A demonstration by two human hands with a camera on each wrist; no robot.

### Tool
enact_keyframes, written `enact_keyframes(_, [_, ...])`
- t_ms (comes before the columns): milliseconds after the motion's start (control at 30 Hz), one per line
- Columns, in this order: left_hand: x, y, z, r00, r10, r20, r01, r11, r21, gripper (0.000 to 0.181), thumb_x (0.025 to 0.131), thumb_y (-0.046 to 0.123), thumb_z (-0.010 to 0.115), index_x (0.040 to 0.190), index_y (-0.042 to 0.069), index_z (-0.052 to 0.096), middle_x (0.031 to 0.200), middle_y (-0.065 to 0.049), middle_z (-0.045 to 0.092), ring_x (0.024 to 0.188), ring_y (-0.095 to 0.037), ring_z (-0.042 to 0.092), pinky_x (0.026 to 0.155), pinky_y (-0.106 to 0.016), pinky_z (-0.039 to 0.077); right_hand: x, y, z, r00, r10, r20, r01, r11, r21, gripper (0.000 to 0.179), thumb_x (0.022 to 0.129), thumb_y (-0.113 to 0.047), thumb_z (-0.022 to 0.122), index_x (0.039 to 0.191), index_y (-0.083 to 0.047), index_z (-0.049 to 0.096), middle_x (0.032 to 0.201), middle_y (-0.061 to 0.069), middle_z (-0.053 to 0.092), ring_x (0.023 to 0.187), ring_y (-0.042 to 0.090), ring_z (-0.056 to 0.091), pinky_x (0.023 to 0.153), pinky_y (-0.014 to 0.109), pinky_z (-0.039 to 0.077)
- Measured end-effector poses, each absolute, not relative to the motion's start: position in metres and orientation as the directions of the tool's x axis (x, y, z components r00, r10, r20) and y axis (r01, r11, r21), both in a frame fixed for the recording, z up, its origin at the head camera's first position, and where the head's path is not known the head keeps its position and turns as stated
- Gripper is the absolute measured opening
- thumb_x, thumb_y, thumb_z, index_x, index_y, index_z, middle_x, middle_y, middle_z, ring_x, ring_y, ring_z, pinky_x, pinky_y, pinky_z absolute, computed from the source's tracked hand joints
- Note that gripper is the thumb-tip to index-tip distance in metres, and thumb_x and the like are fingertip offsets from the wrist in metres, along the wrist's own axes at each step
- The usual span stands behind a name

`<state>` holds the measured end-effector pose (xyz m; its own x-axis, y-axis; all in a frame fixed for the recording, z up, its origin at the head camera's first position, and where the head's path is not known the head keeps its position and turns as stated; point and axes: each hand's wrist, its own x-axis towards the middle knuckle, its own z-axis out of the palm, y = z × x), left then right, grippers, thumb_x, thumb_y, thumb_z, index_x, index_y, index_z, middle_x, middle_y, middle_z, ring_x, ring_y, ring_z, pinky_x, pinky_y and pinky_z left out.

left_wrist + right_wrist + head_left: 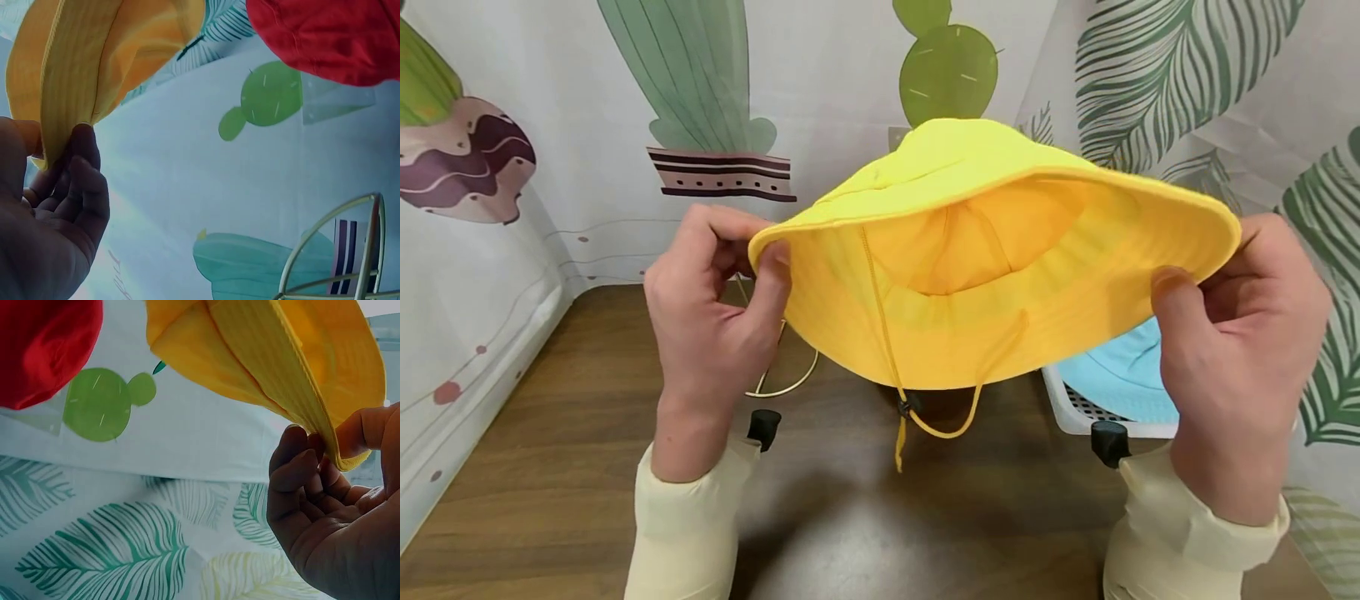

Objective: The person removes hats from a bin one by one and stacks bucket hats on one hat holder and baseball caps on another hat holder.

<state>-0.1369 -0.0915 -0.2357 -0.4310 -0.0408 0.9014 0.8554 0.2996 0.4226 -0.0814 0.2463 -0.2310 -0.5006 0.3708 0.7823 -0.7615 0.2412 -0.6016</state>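
Observation:
A yellow bucket hat (940,333) is held up above the table, its inside turned toward me and its crown pointing away. My left hand (711,308) pinches the brim at the left side, thumb on the inner face. On the opposite side my right hand (1243,350) pinches the brim the same way. From the hat hangs a yellow chin cord (951,433) with a dark toggle (906,407). Both wrist views show fingers and thumb on the brim, as with the left hand (56,194) and the right hand (337,500).
A light blue hat (1116,375) lies in a white basket (1067,417) at the right. Behind the left hand stands a gold wire frame (790,387) on the wooden table (565,450). Something red, made of cloth (337,44), shows in both wrist views. A printed curtain (835,75) hangs behind.

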Motion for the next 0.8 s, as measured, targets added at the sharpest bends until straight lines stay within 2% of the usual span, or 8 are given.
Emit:
enact_keyframes(67, [-0.139, -0.095, -0.235, -0.435, -0.042, 0.899, 0.845, 0.324, 0.425, 0.023, 0.097, 0.013, 0.071, 0.102, -0.009, 0.067, 0.091, -0.010, 0.073, 0.061, -0.010, 0.056, 0.062, -0.015, 0.048, -0.083, 0.250, -0.231, -0.496, 0.364, 0.788, -0.720, 0.335, -0.608, 0.015, 0.085, 0.011, 0.054, 0.095, 0.019, 0.062, 0.093, 0.020, 0.073, 0.075, 0.025, 0.071, 0.076, 0.023, 0.060])
enact_keyframes(167, [-0.141, -0.098, -0.234, -0.456, -0.054, 0.888, 0.828, 0.339, 0.446, 0.020, 0.098, 0.012, 0.072, 0.106, -0.006, 0.071, 0.080, -0.008, 0.069, 0.055, -0.007, 0.044, 0.055, -0.014, 0.038, -0.084, 0.253, -0.232, -0.492, 0.350, 0.797, -0.669, 0.434, -0.603, 0.016, 0.088, 0.010, 0.054, 0.098, 0.019, 0.062, 0.094, 0.015, 0.074, 0.078, 0.022, 0.072, 0.080, 0.022, 0.060])
enact_keyframes(233, [-0.141, -0.099, -0.234, -0.474, -0.070, 0.878, 0.816, 0.340, 0.468, 0.018, 0.099, 0.012, 0.074, 0.108, -0.004, 0.073, 0.071, -0.006, 0.064, 0.053, -0.007, 0.036, 0.051, -0.016, 0.030, -0.085, 0.253, -0.232, -0.495, 0.352, 0.794, -0.651, 0.455, -0.608, 0.016, 0.090, 0.010, 0.053, 0.100, 0.018, 0.063, 0.094, 0.013, 0.073, 0.078, 0.022, 0.072, 0.080, 0.022, 0.060])
enact_keyframes(300, [-0.141, -0.099, -0.234, -0.490, -0.086, 0.867, 0.809, 0.326, 0.490, 0.017, 0.098, 0.010, 0.075, 0.109, -0.004, 0.074, 0.068, -0.005, 0.059, 0.051, -0.007, 0.033, 0.049, -0.017, 0.027, -0.086, 0.252, -0.232, -0.498, 0.360, 0.789, -0.671, 0.416, -0.614, 0.016, 0.091, 0.010, 0.054, 0.101, 0.018, 0.063, 0.093, 0.015, 0.072, 0.078, 0.024, 0.071, 0.080, 0.023, 0.061])
enact_keyframes(400, [-0.139, -0.098, -0.233, -0.512, -0.105, 0.853, 0.811, 0.268, 0.520, 0.017, 0.098, 0.006, 0.075, 0.110, -0.006, 0.073, 0.080, -0.006, 0.067, 0.048, -0.007, 0.035, 0.047, -0.017, 0.029, -0.087, 0.251, -0.233, -0.501, 0.385, 0.775, -0.714, 0.322, -0.621, 0.014, 0.090, 0.009, 0.057, 0.100, 0.015, 0.064, 0.092, 0.019, 0.071, 0.077, 0.026, 0.070, 0.078, 0.024, 0.061])
enact_keyframes(533, [-0.137, -0.095, -0.232, -0.528, -0.131, 0.839, 0.826, 0.151, 0.543, 0.020, 0.097, 0.003, 0.075, 0.111, -0.010, 0.070, 0.101, -0.012, 0.074, 0.044, -0.009, 0.046, 0.047, -0.017, 0.040, -0.086, 0.248, -0.234, -0.499, 0.404, 0.767, -0.731, 0.278, -0.623, 0.011, 0.092, 0.008, 0.059, 0.100, 0.011, 0.066, 0.096, 0.022, 0.073, 0.071, 0.025, 0.065, 0.073, 0.023, 0.058])
enact_keyframes(667, [-0.135, -0.093, -0.233, -0.515, -0.175, 0.839, 0.844, 0.068, 0.532, 0.022, 0.096, 0.001, 0.075, 0.111, -0.013, 0.068, 0.102, -0.018, 0.074, 0.045, -0.010, 0.053, 0.048, -0.018, 0.047, -0.087, 0.244, -0.234, -0.514, 0.441, 0.736, -0.735, 0.217, -0.643, 0.005, 0.094, 0.006, 0.064, 0.096, 0.011, 0.065, 0.090, 0.021, 0.072, 0.063, 0.023, 0.059, 0.066, 0.024, 0.055])
enact_keyframes(800, [-0.136, -0.092, -0.234, -0.493, -0.236, 0.837, 0.860, 0.015, 0.511, 0.028, 0.094, 0.003, 0.079, 0.111, -0.016, 0.066, 0.101, -0.019, 0.073, 0.046, -0.010, 0.053, 0.049, -0.017, 0.047, -0.089, 0.237, -0.233, -0.541, 0.492, 0.682, -0.718, 0.152, -0.679, 0.015, 0.094, 0.003, 0.069, 0.086, 0.013, 0.061, 0.076, 0.018, 0.066, 0.059, 0.023, 0.055, 0.062, 0.024, 0.054])
